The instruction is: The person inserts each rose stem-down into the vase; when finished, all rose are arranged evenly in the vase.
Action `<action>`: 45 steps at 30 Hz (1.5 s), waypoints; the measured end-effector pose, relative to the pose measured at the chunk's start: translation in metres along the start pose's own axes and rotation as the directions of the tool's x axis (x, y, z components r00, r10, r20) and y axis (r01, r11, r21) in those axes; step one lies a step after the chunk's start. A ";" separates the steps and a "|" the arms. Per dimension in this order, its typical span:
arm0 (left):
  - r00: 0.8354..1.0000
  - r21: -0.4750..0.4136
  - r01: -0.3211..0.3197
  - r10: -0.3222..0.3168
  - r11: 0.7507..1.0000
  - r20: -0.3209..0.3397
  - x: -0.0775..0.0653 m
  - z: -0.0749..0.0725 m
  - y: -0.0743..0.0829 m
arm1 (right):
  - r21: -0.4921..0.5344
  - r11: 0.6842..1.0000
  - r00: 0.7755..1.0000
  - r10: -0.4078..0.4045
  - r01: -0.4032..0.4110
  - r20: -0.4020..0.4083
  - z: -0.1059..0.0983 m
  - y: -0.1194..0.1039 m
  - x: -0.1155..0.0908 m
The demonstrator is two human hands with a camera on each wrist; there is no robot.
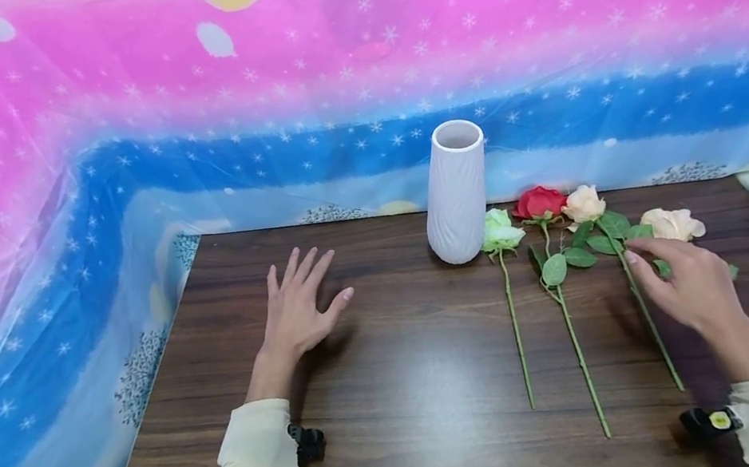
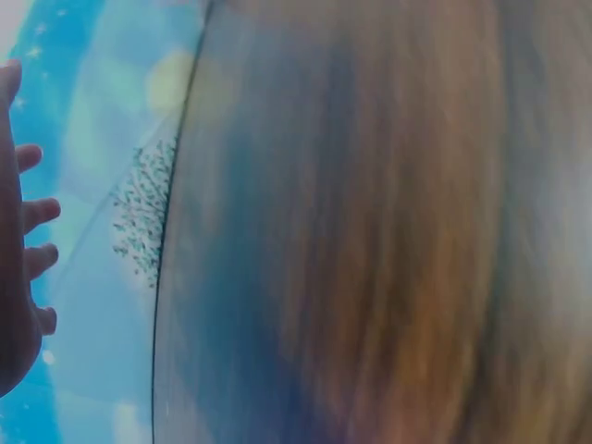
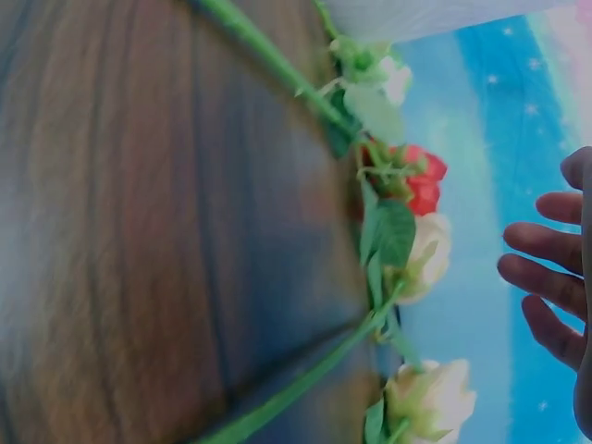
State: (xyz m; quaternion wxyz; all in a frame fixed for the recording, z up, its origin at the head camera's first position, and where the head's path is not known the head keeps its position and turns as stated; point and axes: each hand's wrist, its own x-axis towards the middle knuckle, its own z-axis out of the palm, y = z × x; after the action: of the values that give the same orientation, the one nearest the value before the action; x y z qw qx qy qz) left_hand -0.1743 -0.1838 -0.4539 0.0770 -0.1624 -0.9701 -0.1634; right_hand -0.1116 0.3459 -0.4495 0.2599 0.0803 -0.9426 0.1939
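My left hand (image 1: 298, 313) is spread with straight fingers over the left part of the table, holding nothing. My right hand (image 1: 694, 278) reaches in from the right, its fingertips overlapping the leaves and upper stem of a cream rose (image 1: 583, 205) in the head view. Its loosely bent fingers (image 3: 546, 248) hold nothing in the right wrist view. A second cream rose (image 1: 673, 224) lies just beyond this hand, its stem mostly hidden by it. To the left lie a red rose (image 1: 539, 202) and a pale green rose (image 1: 501, 229), stems toward me.
A white ribbed vase (image 1: 456, 193) stands upright near the back edge, beside the pale green rose. The dark wooden table (image 1: 391, 344) meets a pink and blue patterned cloth (image 1: 332, 143) behind and at both sides.
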 end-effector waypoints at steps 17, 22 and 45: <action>0.987 -0.492 -0.006 -0.075 0.870 -0.143 0.030 -0.002 0.047 | 0.293 0.950 0.994 0.103 -0.106 0.026 0.009 -0.036 0.031; 0.987 -0.548 -0.029 -0.062 0.836 -0.147 0.039 -0.005 0.065 | 0.382 0.911 0.987 0.122 -0.153 0.106 0.018 -0.046 0.036; 0.992 -0.802 -0.083 -0.030 0.591 -0.125 0.100 -0.022 0.142 | 0.542 0.655 0.794 0.151 -0.527 0.589 0.068 -0.070 0.046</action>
State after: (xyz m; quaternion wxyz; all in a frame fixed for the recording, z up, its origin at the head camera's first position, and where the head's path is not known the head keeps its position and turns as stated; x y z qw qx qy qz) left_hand -0.2178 -0.0356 -0.3716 0.0586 -0.1834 -0.7820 -0.5929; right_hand -0.1640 0.2517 -0.4568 -0.0816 0.0324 -0.8338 0.5451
